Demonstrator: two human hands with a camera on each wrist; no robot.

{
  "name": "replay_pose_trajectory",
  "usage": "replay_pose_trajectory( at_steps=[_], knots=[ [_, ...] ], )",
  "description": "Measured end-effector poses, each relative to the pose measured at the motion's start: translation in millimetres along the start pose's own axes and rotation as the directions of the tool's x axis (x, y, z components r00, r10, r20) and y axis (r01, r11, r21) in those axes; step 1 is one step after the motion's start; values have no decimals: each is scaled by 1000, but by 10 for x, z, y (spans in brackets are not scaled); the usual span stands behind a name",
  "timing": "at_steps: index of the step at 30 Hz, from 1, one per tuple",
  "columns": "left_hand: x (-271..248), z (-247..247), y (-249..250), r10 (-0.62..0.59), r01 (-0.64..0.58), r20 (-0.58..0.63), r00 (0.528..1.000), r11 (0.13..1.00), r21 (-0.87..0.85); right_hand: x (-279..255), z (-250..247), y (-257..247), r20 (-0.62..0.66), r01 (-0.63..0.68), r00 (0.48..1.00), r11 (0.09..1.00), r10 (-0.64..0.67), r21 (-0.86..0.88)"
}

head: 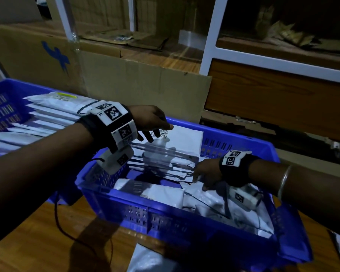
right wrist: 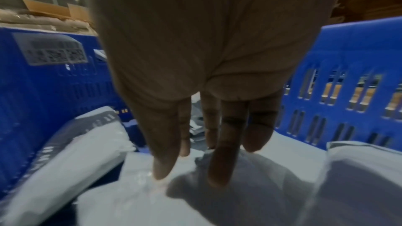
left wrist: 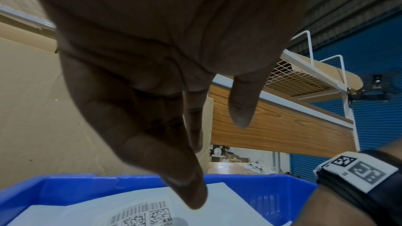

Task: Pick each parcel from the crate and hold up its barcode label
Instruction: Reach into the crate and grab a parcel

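A blue crate [head: 234, 134] in front of me holds several white poly parcels. My left hand [head: 157, 130] hovers over the far parcel [head: 185, 138], whose barcode label [head: 162, 133] faces up. Its fingers hang relaxed and hold nothing. In the left wrist view the thumb [left wrist: 187, 186] points down just above that label [left wrist: 141, 214]. My right hand [head: 199, 183] reaches into the crate's right side. Its straight fingers [right wrist: 219, 169] and thumb touch a crumpled white parcel [right wrist: 217, 200], seen in the head view as the parcel [head: 206, 199] below the wrist.
A second blue crate [head: 6, 91] at the left is filled with stacked white parcels [head: 51, 112]. A cardboard box [head: 145, 81] stands behind both crates. A loose parcel [head: 149, 260] and a black cable [head: 61, 226] lie on the wooden table [head: 28, 242].
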State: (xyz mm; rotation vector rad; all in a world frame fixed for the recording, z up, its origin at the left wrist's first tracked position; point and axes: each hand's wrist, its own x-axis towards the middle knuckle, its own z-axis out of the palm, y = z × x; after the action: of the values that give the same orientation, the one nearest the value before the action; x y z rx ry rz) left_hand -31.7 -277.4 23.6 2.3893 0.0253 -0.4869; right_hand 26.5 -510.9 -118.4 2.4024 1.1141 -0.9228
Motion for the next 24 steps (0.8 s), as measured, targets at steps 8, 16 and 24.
replay_pose_trajectory(
  at_steps=[8, 16, 24],
  knots=[
    [9, 53, 52, -3, 3, -1, 1000, 1000, 0, 14, -25, 158, -44, -115, 992, 992, 117, 50],
    [63, 171, 81, -33, 33, -1, 999, 999, 6, 73, 11, 240, -8, -145, 989, 981, 147, 127],
    [121, 239, 164, -8, 7, 28, 1000, 1000, 20, -268, -181, 425, -58, -92, 993, 984, 102, 150]
  ],
)
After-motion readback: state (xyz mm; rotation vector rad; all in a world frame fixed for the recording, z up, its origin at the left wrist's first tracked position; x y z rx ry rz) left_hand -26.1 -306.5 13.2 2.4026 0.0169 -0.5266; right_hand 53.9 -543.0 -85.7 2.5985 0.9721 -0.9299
